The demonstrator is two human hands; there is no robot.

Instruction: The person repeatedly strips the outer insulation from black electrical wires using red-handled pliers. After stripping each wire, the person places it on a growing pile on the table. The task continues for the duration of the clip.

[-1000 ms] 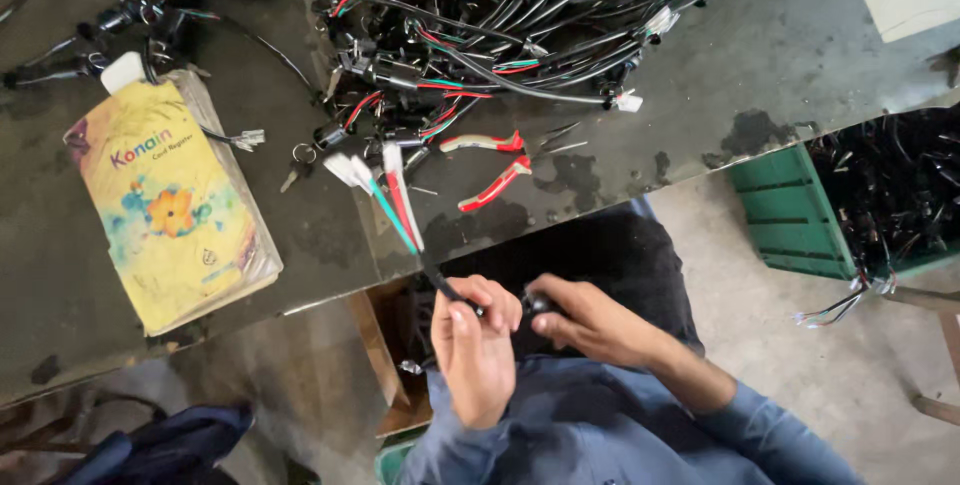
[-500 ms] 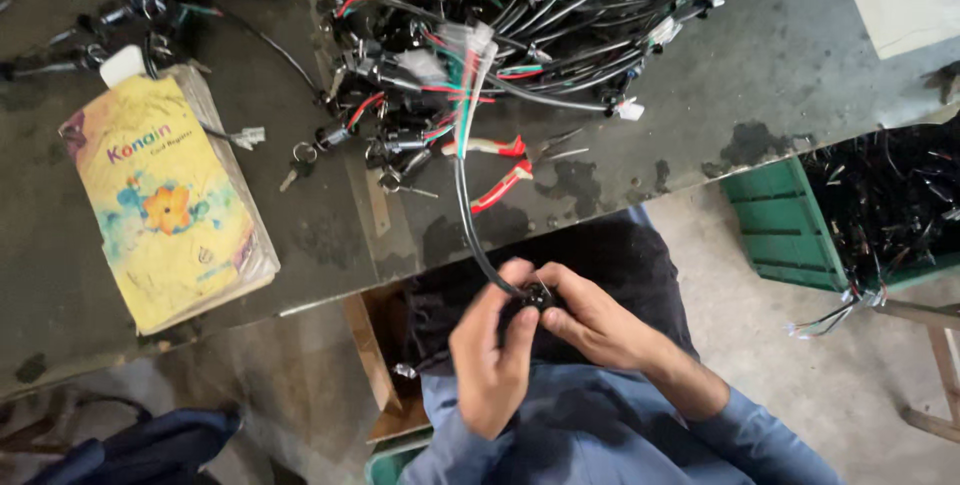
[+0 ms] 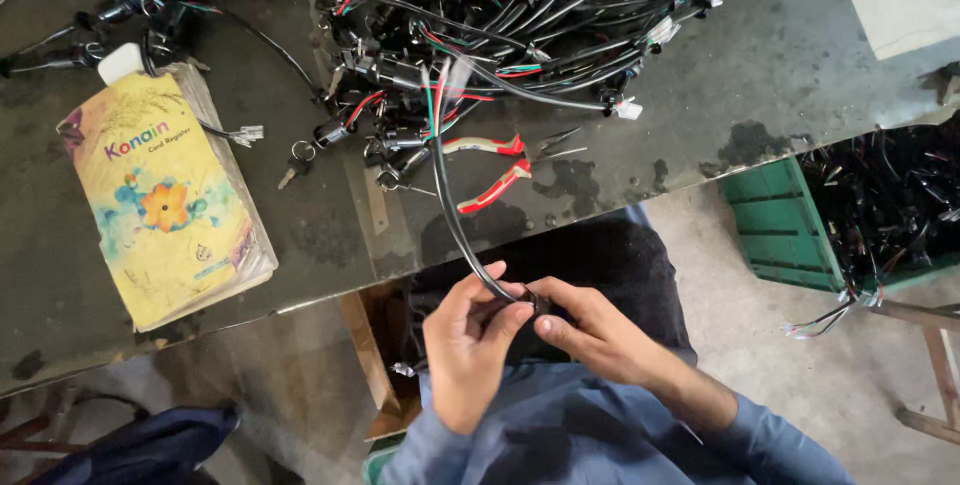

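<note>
Yellow register book point(image 3: 165, 200) on desk point(image 3: 760, 75) far left. Left hand point(image 3: 468, 345) and right hand point(image 3: 590, 330) meet below desk edge, fingers of both pinching black cable point(image 3: 450, 205), which arcs up to harness pile point(image 3: 520, 15). Red pliers point(image 3: 495, 170) just beside it. Green crate point(image 3: 775, 230) right.

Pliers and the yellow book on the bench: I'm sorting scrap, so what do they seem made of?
Pliers: red handles with a dull sheen, likely plastic or rubber sleeves; the thin grey jaws look like metal. Yellow book: printed cover, probably paper or card; its worn, stacked page edges suggest paper.
</note>
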